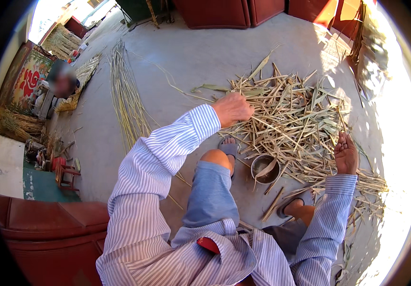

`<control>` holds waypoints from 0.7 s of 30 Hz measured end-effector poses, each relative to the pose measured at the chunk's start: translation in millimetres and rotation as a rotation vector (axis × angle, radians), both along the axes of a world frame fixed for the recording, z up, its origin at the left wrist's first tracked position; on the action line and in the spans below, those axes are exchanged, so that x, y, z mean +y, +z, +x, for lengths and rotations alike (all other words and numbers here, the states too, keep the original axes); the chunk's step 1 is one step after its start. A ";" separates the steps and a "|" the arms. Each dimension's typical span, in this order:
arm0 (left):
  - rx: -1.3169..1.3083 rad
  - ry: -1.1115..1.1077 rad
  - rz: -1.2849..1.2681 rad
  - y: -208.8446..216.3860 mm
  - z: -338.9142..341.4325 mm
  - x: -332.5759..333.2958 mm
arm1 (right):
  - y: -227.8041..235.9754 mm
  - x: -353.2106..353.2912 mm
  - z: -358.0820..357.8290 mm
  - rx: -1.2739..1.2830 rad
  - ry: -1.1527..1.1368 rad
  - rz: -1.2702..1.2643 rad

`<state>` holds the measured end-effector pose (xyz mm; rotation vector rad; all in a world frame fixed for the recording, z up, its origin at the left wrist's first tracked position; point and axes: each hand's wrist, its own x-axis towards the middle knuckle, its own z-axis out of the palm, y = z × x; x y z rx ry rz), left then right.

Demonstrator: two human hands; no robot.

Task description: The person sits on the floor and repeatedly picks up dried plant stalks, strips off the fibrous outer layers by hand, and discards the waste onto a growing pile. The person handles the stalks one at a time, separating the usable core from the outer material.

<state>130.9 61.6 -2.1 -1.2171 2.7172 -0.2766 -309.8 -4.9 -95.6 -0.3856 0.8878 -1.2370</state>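
Note:
My left hand (233, 110) is closed in a fist over the near left side of a heap of cut dry reed pieces and leaves (291, 114). A long thin reed stalk (193, 96) runs from the left into that fist. My right hand (346, 155) is at the heap's right edge, palm turned up, fingers stretched and slightly bent, with nothing clearly held. Between my feet and the heap stands a round metal bowl (265, 169) with a dry leaf (266, 168) across it. What it holds is dark and hard to make out.
A bundle of long thin stalks (125, 95) lies on the floor to the left. Dark red sofas (212, 13) stand at the far side, another (58, 233) at the near left. A small red stool (66, 177) and a seated person (62, 86) are farther left.

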 end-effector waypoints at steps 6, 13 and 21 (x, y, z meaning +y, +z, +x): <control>-0.064 0.130 -0.017 8.3 93.6 62.7 | 14.9 6.9 10.2 0.094 0.002 -0.019; -0.215 0.430 0.257 -76.1 278.0 184.4 | 14.3 16.3 25.0 0.139 0.034 -0.043; -0.674 1.039 0.722 -180.1 368.1 259.4 | 38.3 18.1 -41.5 0.117 0.049 -0.180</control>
